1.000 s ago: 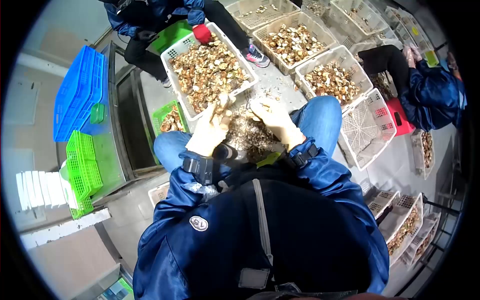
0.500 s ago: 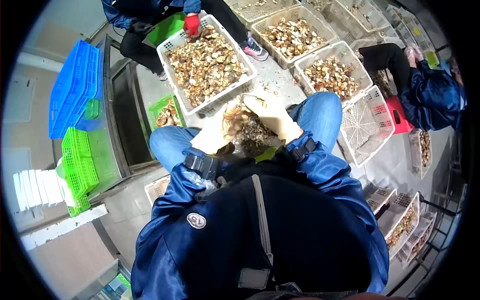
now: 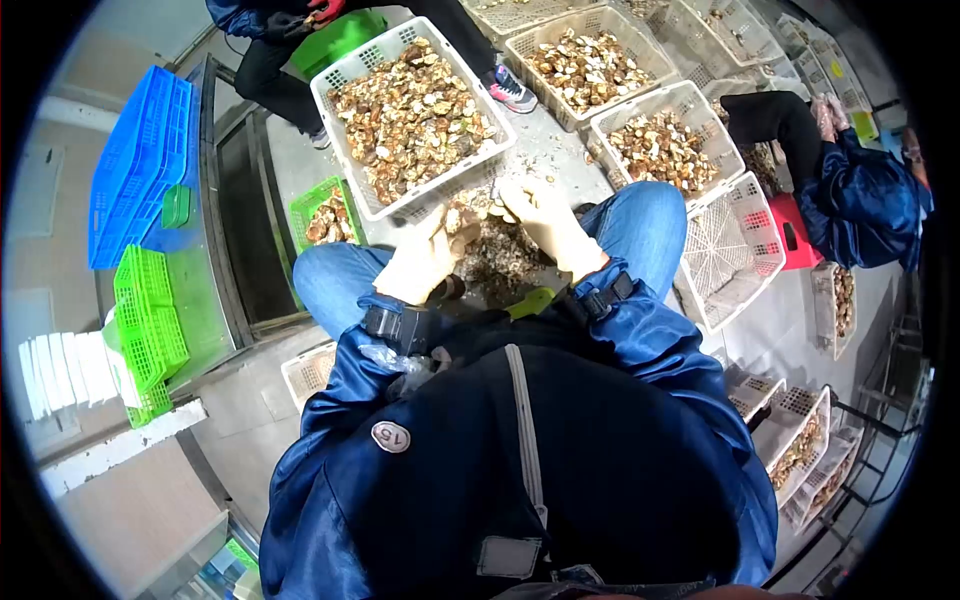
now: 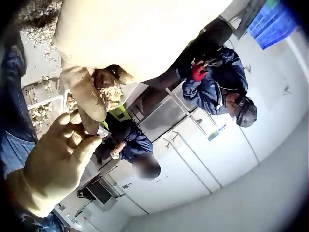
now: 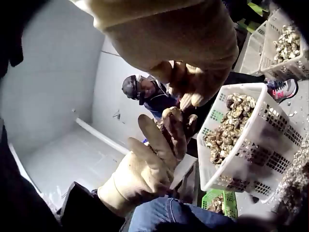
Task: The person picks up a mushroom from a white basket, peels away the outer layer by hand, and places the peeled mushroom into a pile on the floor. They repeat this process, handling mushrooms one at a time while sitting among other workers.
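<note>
Both hands wear pale gloves over the seated person's lap. In the head view the left hand (image 3: 415,262) is on the left, its curled fingers holding a brown-and-cream mushroom (image 4: 110,92), seen below the palm in the left wrist view. The right hand (image 3: 552,228) faces it a short way off, over a pile of dark and pale bits (image 3: 500,262). In the right wrist view the right hand (image 5: 178,43) has bent fingers near the mushroom-filled left hand (image 5: 140,176); whether it pinches something is hidden.
A white basket of mushrooms (image 3: 330,120) stands ahead, a small green basket (image 3: 350,222) beside it. More white baskets stand at right, one bare inside (image 3: 728,262). Blue crates (image 3: 140,165) are at left. Two other people sit nearby, ahead (image 3: 270,50) and right (image 3: 870,205).
The hands came together over the pile, then parted again. The person ahead has drawn the red-gloved hand back from the large white basket. The head view has shifted slightly.
</note>
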`<action>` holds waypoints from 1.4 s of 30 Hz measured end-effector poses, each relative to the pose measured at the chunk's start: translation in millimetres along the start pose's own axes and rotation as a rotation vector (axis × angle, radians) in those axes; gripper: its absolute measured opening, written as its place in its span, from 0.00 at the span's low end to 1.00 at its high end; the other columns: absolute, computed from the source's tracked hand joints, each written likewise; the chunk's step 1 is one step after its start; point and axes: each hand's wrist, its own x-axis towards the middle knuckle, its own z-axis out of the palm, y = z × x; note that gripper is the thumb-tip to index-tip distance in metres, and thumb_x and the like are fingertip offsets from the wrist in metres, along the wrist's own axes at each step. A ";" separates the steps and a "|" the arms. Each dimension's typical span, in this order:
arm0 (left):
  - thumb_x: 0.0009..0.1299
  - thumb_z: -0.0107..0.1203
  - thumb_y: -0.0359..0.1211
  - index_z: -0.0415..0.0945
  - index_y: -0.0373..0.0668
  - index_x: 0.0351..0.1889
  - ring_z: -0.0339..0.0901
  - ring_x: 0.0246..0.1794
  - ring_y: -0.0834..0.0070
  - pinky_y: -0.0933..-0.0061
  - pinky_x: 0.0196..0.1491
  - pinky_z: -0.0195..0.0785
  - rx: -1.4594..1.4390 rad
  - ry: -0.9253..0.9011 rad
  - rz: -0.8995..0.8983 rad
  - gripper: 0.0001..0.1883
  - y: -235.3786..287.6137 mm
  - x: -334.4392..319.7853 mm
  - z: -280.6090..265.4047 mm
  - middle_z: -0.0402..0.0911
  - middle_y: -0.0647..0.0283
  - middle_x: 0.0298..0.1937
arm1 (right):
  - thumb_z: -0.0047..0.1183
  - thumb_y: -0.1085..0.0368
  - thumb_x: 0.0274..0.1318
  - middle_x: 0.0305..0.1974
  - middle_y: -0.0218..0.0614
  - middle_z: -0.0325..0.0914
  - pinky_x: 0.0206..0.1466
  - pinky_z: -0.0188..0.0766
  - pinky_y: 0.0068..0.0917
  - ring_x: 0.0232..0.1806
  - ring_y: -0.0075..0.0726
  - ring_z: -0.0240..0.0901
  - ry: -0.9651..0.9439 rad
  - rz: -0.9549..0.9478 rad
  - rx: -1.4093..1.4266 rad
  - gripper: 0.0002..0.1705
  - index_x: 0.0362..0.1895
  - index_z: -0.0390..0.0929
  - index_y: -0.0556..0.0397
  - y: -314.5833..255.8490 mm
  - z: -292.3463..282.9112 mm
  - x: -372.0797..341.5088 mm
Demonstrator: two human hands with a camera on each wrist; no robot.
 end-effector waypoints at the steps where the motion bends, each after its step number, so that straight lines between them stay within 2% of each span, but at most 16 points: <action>1: 0.78 0.48 0.32 0.70 0.32 0.57 0.84 0.44 0.66 0.73 0.39 0.76 0.161 0.018 0.064 0.15 2.7 0.7 -1.4 0.84 0.54 0.47 | 0.52 0.61 0.66 0.32 0.40 0.78 0.40 0.69 0.27 0.34 0.32 0.72 -0.039 0.211 0.189 0.12 0.44 0.80 0.58 -5.0 -1.3 -0.1; 2: 0.78 0.48 0.31 0.70 0.31 0.58 0.84 0.44 0.65 0.74 0.40 0.76 0.322 0.036 0.128 0.15 2.9 2.3 -2.9 0.84 0.53 0.47 | 0.52 0.61 0.66 0.33 0.41 0.79 0.41 0.70 0.28 0.35 0.33 0.73 -0.122 0.356 0.226 0.13 0.45 0.80 0.58 -8.3 -3.3 2.6; 3: 0.77 0.48 0.30 0.70 0.33 0.57 0.84 0.45 0.66 0.76 0.39 0.76 -0.558 -0.157 -0.138 0.15 -30.0 5.6 -5.0 0.83 0.53 0.48 | 0.52 0.61 0.66 0.34 0.42 0.79 0.42 0.71 0.29 0.36 0.35 0.74 -0.205 0.501 0.264 0.13 0.45 0.79 0.58 -12.8 -6.4 7.3; 4: 0.77 0.49 0.30 0.71 0.34 0.57 0.83 0.45 0.67 0.78 0.39 0.75 -1.394 -0.096 -0.531 0.14 -62.6 9.0 -7.1 0.82 0.54 0.48 | 0.52 0.61 0.66 0.35 0.43 0.80 0.43 0.72 0.29 0.37 0.36 0.75 -0.287 0.646 0.300 0.13 0.46 0.79 0.58 -17.5 -8.7 11.5; 6: 0.76 0.50 0.29 0.72 0.35 0.56 0.81 0.42 0.68 0.79 0.37 0.74 -1.617 -0.196 -0.455 0.13 -55.9 7.8 -6.0 0.81 0.53 0.49 | 0.53 0.62 0.65 0.35 0.46 0.81 0.43 0.73 0.33 0.37 0.41 0.78 -0.170 0.559 0.386 0.12 0.44 0.80 0.57 -28.8 -8.3 13.5; 10: 0.77 0.49 0.34 0.72 0.35 0.53 0.70 0.30 0.78 0.85 0.27 0.66 -1.170 0.012 -0.530 0.13 -37.1 3.2 -5.6 0.77 0.55 0.43 | 0.55 0.62 0.62 0.37 0.47 0.81 0.43 0.75 0.37 0.39 0.50 0.79 -0.119 0.378 0.282 0.11 0.43 0.81 0.55 -31.3 -9.0 13.8; 11: 0.78 0.48 0.35 0.72 0.35 0.53 0.68 0.28 0.82 0.86 0.24 0.63 -1.647 -0.015 -0.704 0.14 -43.1 6.3 -7.3 0.75 0.57 0.40 | 0.56 0.63 0.61 0.37 0.47 0.82 0.43 0.75 0.38 0.39 0.51 0.79 -0.119 0.348 0.257 0.11 0.43 0.81 0.55 -31.8 -10.6 15.6; 17: 0.79 0.48 0.40 0.72 0.35 0.50 0.65 0.24 0.84 0.86 0.20 0.58 -1.955 -0.234 -0.784 0.15 -38.8 8.2 -4.7 0.73 0.59 0.36 | 0.57 0.68 0.55 0.34 0.39 0.80 0.39 0.77 0.33 0.35 0.45 0.79 -0.098 0.234 0.115 0.06 0.38 0.81 0.51 -31.8 -8.0 16.1; 24: 0.80 0.46 0.38 0.71 0.38 0.57 0.62 0.20 0.85 0.88 0.18 0.54 -1.471 -0.105 -0.633 0.15 -11.2 14.3 2.8 0.76 0.62 0.40 | 0.56 0.69 0.55 0.32 0.34 0.80 0.36 0.76 0.30 0.32 0.41 0.78 -0.071 -0.045 -0.144 0.04 0.35 0.81 0.48 -25.5 -12.2 14.8; 26: 0.80 0.46 0.38 0.71 0.39 0.59 0.62 0.20 0.84 0.87 0.18 0.54 -1.351 0.104 -0.733 0.16 4.3 21.8 8.5 0.78 0.62 0.40 | 0.57 0.63 0.57 0.34 0.39 0.82 0.38 0.77 0.32 0.34 0.44 0.80 -0.151 0.256 0.083 0.07 0.38 0.83 0.49 -28.7 -13.9 11.9; 27: 0.80 0.47 0.37 0.71 0.39 0.58 0.65 0.21 0.81 0.87 0.22 0.60 -1.399 0.034 -0.747 0.15 -0.9 20.9 5.4 0.80 0.61 0.43 | 0.58 0.62 0.57 0.35 0.40 0.83 0.39 0.77 0.32 0.35 0.45 0.80 -0.160 0.346 0.124 0.08 0.39 0.83 0.49 -32.6 -16.0 14.5; 31: 0.78 0.50 0.36 0.70 0.38 0.59 0.78 0.31 0.74 0.82 0.28 0.71 -1.065 -0.130 -0.727 0.16 -20.4 25.6 0.5 0.80 0.57 0.51 | 0.56 0.59 0.58 0.34 0.42 0.83 0.37 0.77 0.35 0.34 0.47 0.80 -0.052 0.279 0.114 0.09 0.39 0.83 0.47 -18.9 -8.5 11.4; 35: 0.78 0.49 0.34 0.68 0.38 0.62 0.77 0.36 0.74 0.80 0.34 0.71 -0.802 -0.141 -0.534 0.17 -22.0 28.7 0.9 0.79 0.59 0.49 | 0.53 0.57 0.61 0.28 0.40 0.79 0.33 0.76 0.37 0.31 0.48 0.79 -0.122 0.184 0.011 0.09 0.34 0.80 0.45 -14.7 -10.1 9.0; 38: 0.77 0.49 0.33 0.68 0.38 0.63 0.76 0.42 0.78 0.80 0.37 0.70 -0.767 -0.090 -0.363 0.18 -23.8 29.2 5.5 0.78 0.61 0.49 | 0.54 0.57 0.64 0.32 0.44 0.79 0.34 0.74 0.40 0.32 0.54 0.77 -0.387 0.260 0.045 0.10 0.38 0.81 0.47 -22.3 -11.6 6.4; 39: 0.76 0.51 0.31 0.66 0.36 0.65 0.76 0.53 0.76 0.78 0.45 0.73 -0.753 -0.056 -0.393 0.21 -18.4 25.2 4.1 0.77 0.60 0.55 | 0.52 0.53 0.66 0.32 0.45 0.79 0.34 0.73 0.40 0.33 0.55 0.76 -0.380 0.256 0.039 0.12 0.39 0.81 0.46 -25.7 -11.7 7.2; 42: 0.75 0.52 0.29 0.65 0.34 0.67 0.76 0.56 0.73 0.74 0.53 0.75 -0.610 0.118 -0.276 0.23 -14.8 20.5 8.0 0.76 0.57 0.58 | 0.51 0.52 0.66 0.34 0.44 0.80 0.35 0.74 0.38 0.35 0.54 0.78 -0.280 0.265 0.119 0.13 0.40 0.82 0.45 -25.7 -10.9 7.3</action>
